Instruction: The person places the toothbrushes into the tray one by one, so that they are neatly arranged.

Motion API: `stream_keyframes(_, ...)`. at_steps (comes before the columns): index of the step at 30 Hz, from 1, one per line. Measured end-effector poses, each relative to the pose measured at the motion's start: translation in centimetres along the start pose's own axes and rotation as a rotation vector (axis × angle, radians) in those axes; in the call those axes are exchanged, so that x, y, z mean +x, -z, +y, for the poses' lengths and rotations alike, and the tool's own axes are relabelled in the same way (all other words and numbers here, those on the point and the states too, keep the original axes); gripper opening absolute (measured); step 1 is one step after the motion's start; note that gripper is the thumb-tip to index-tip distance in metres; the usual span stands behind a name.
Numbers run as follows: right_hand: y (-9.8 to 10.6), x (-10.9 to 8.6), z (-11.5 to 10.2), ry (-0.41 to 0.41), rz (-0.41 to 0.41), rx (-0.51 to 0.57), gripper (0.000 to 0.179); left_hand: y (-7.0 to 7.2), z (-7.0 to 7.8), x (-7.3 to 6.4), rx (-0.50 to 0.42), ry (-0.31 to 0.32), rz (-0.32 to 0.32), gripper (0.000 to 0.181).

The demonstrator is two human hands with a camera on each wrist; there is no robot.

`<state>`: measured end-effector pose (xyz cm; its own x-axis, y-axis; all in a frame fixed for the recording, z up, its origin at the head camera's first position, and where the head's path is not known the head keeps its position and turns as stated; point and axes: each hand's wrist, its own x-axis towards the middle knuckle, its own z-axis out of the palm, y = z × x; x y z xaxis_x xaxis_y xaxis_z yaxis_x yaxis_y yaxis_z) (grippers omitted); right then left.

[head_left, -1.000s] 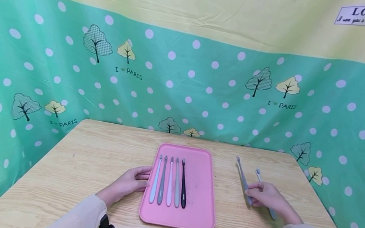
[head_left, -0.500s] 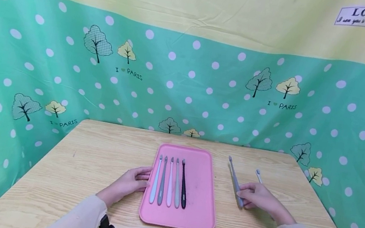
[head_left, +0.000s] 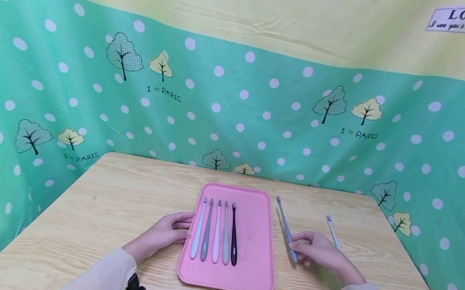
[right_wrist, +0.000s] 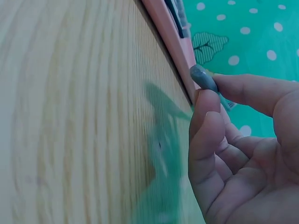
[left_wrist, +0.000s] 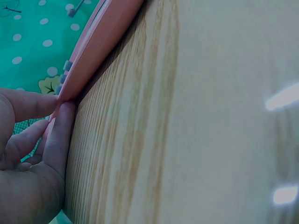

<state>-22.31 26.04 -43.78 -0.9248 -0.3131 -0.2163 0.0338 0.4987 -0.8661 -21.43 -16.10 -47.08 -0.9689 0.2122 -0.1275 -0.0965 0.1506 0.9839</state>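
Observation:
In the head view, my right hand [head_left: 319, 252] pinches a grey-blue toothbrush [head_left: 285, 224] by its handle, just right of the tray. The right wrist view shows the handle end [right_wrist: 203, 78] between thumb and fingertips, above the tabletop. My left hand [head_left: 165, 230] holds the left edge of a pink tray [head_left: 250, 274]; in the left wrist view its fingers pinch the tray's rim [left_wrist: 91, 56]. Several toothbrushes lie side by side on the tray's left half, heads toward the back, with a black toothbrush [head_left: 233, 236] rightmost.
Another light blue toothbrush [head_left: 333, 231] lies on the wooden table [head_left: 130, 184] behind my right hand, its lower part hidden. A green dotted curtain [head_left: 261, 139] hangs behind and beside the table. Light glares off the table's front.
My right hand has moved left with the grey-blue toothbrush, nearing the tray's right edge, which uncovers more of the light blue toothbrush. My left hand and the tray have stayed put.

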Motion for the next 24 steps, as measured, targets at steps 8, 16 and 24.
stream_keyframes(8, -1.4, 0.4, -0.3, 0.013, -0.055, 0.014, 0.051, 0.0, 0.0, -0.1, 0.012, 0.004, 0.002, 0.059)
stream_keyframes(16, -2.6, 1.0, -0.9, 0.040, -0.092, 0.046, 0.054, 0.1, -0.1, 0.0, 0.004, 0.007, -0.001, 0.059)
stream_keyframes(24, -3.9, 1.3, -1.6, 0.039, -0.118, 0.106, 0.059, 0.1, -0.1, 0.2, 0.002, 0.006, -0.001, 0.059)
